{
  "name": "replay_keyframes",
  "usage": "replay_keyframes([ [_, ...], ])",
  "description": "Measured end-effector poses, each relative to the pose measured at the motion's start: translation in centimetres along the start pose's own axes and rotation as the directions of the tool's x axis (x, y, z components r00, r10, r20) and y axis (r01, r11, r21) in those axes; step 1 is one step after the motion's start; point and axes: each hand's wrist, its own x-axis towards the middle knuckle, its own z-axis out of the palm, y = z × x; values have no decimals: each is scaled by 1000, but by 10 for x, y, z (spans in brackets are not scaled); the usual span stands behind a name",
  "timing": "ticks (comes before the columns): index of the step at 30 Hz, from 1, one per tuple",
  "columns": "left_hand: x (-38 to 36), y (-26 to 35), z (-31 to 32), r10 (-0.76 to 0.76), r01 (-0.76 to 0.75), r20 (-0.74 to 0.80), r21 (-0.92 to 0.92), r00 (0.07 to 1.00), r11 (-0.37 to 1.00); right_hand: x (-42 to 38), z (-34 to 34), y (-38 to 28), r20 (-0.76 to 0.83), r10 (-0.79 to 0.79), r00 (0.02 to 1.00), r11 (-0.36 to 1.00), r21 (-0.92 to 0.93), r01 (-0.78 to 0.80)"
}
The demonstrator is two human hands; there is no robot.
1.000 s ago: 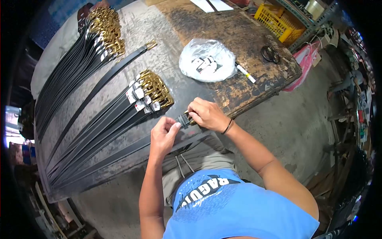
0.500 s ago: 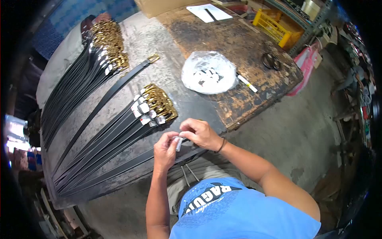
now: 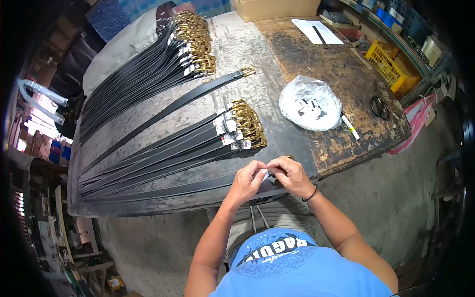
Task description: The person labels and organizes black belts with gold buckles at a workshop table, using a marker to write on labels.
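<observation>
My left hand (image 3: 247, 181) and my right hand (image 3: 293, 176) meet at the table's front edge. Between their pinched fingertips is a small white tag (image 3: 267, 175), mostly hidden by the fingers. Beneath them lies a single black belt (image 3: 173, 191), its buckle end partly covered by my right hand. Just behind, a stack of black belts (image 3: 185, 157) has gold buckles (image 3: 250, 126) and white tags (image 3: 228, 132). Another belt (image 3: 183, 101) lies alone farther back, with a larger pile of belts (image 3: 131, 86) beyond it.
Right of the buckles, a clear plastic bag (image 3: 310, 104) holds small white and black pieces. Near it are a marker (image 3: 350, 127) and black scissors (image 3: 379, 107). White paper (image 3: 316, 31), a cardboard box (image 3: 277, 9) and a yellow crate (image 3: 386, 64) stand farther back.
The view has turned, so the table contents appear farther right. My hands remain together, and the tag between them is now more hidden by my fingers.
</observation>
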Motion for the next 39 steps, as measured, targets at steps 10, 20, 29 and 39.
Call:
replay_keyframes([
  [10, 3, -15, 9, -9, 10, 11, -73, 1000, 997, -2, -4, 6, 43, -34, 999, 999, 32, 33],
  [20, 3, 3, 6, 113, -121, 45, 256, 993, 959, 1, -4, 19, 81, -89, 993, 994, 64, 84],
  [29, 9, -8, -10, 250, -201, -26, 515, 968, 833, 6, -21, 29, 3, -218, 976, 966, -144, 216],
  [39, -9, -23, -2, 398, -287, -18, 663, 917, 691, -6, -44, 30, 168, -123, 978, 925, -339, 174],
])
